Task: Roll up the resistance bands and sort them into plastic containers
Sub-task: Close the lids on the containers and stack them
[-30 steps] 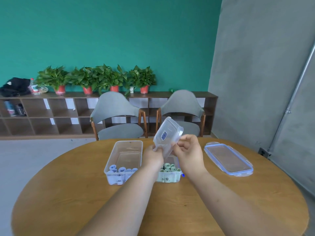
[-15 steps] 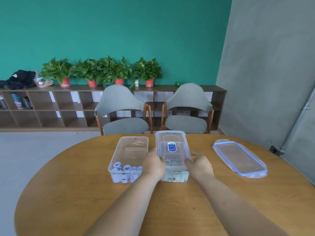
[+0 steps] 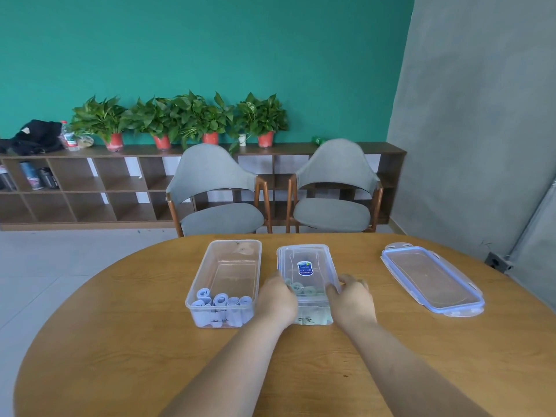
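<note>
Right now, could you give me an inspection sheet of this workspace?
Surface: round wooden table.
Job's things: open box with blue rolls; lidded box with green rolls; spare lid at right.
Clutter: nothing seen.
Hands: left hand and right hand hold the lidded box by its sides.
Cables: nothing seen.
Surroundings: two chairs, shelf with plants, green wall.

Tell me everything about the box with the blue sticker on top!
The box is see-through plastic, long and rectangular, standing flat on the wooden table, right of an open box. Its clear lid sits on top, carrying a blue sticker. Green rolled bands show inside at the near end. Dark scribbled writing marks its front wall. The left hand and right hand grip its near sides.
</note>
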Demonstrator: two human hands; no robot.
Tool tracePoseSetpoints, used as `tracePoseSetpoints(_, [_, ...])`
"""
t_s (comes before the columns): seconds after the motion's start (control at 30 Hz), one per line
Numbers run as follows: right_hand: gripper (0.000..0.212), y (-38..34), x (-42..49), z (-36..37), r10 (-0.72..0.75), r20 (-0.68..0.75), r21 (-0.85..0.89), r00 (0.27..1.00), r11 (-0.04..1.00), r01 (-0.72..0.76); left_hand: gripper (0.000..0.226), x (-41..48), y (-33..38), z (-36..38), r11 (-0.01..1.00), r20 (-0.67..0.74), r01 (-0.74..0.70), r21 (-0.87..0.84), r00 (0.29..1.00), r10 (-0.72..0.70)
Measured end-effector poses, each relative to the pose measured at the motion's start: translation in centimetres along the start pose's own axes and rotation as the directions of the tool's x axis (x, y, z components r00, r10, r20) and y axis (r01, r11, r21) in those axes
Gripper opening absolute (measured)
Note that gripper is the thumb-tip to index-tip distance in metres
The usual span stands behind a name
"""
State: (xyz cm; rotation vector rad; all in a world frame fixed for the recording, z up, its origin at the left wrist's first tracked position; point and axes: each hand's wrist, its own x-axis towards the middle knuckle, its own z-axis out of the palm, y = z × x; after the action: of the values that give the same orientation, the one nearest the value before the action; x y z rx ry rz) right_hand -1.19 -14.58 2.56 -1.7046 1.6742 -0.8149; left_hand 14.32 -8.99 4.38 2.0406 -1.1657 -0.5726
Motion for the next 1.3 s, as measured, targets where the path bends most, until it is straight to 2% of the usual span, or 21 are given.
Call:
tracePoseSetpoints(0.27, [0.047, 1.0, 0.6, -1.2, -0.001, -0.030, 0.011, 1.000, 1.000, 0.001, 0.037, 0.3, 1.0, 0.9, 0.999, 0.025, -0.042, -0.005, 0.999, 0.042])
tracePoseSetpoints(0.57, [0.041, 3.3, 2.5, -3.2, 0.028, -0.055, -0.011, 0.998, 1.000, -0.029, 0.036, 0.2, 2.6, 3.2, 0.996, 0.079, -0.085, -0.020, 0.993, 0.087])
tracePoseSetpoints(0.9, [0.042, 4.0, 1.5, -3.3, 0.024, -0.056, 0.008, 0.998, 1.000, -0.023, 0.033, -0.5, 2.3, 3.5, 0.994, 0.062, -0.089, -0.070, 0.994, 0.094])
tracePoseSetpoints(1.07, [0.042, 4.2, 1.5, -3.3, 0.015, -0.056, -0.011, 0.998, 1.000, -0.016, 0.036, -0.6, 2.0, 3.7, 0.995, 0.062, -0.092, -0.041, 0.994, 0.094])
tracePoseSetpoints(1.2, [0.061, 3.8, 1.5, -3.4, -0.009, -0.061, -0.032, 0.998, 0.999, 0.007, 0.040, -0.3, 2.1, 3.7, 0.995, 0.033, -0.041, -0.093, 0.998, 0.044])
tracePoseSetpoints(1.3, [0.062, 3.1, 2.0, -3.6, -0.100, -0.034, -0.077, 0.994, 0.992, 0.098, 0.048, 0.1, 2.3, 3.6, 0.974, 0.031, 0.046, -0.220, 0.999, -0.041])
